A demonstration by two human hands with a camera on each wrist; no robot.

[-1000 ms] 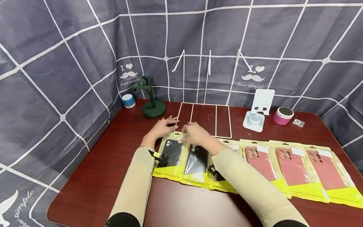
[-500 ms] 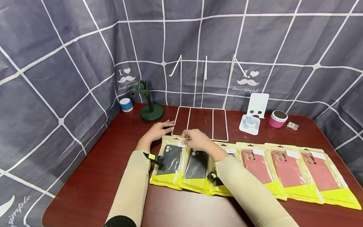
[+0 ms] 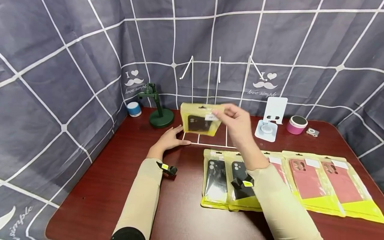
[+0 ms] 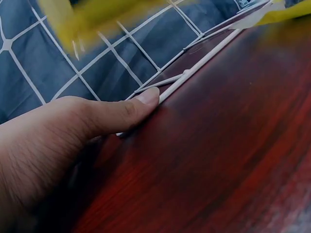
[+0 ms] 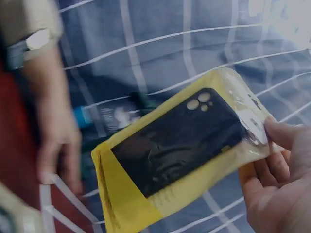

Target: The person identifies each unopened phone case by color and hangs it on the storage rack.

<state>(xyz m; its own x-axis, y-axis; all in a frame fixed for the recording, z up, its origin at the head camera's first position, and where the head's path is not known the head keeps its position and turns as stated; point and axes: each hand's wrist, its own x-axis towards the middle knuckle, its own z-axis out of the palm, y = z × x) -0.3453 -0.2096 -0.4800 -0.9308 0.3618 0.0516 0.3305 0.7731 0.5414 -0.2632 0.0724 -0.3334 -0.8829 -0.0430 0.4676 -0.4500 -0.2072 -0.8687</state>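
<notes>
My right hand (image 3: 240, 126) pinches the top edge of a clear-and-yellow bag (image 3: 192, 108) by its white label, holding it raised above the white wire rack (image 3: 211, 145). Inside the bag is a black phone case (image 5: 180, 143) with camera cutouts, plain in the right wrist view. My left hand (image 3: 168, 139) rests at the rack's near left corner. Its thumb (image 4: 116, 114) lies straight on the wire in the left wrist view, and its other fingers reach along the rack's left side. The rack has upright hooks (image 3: 219, 70) at the back.
Several more bagged phone cases lie in a row at front right, black (image 3: 216, 176) then pink (image 3: 309, 180). Behind stand a green stand (image 3: 161, 116), a blue-and-white cylinder (image 3: 134, 109), a white phone stand (image 3: 274, 110), a pink cylinder (image 3: 297, 125) and a small silver device (image 3: 312, 132).
My right hand has lifted the leftmost bagged black phone case off the table, up and over the rack. My left hand has stayed by the rack's corner, its thumb now on the near wire.
</notes>
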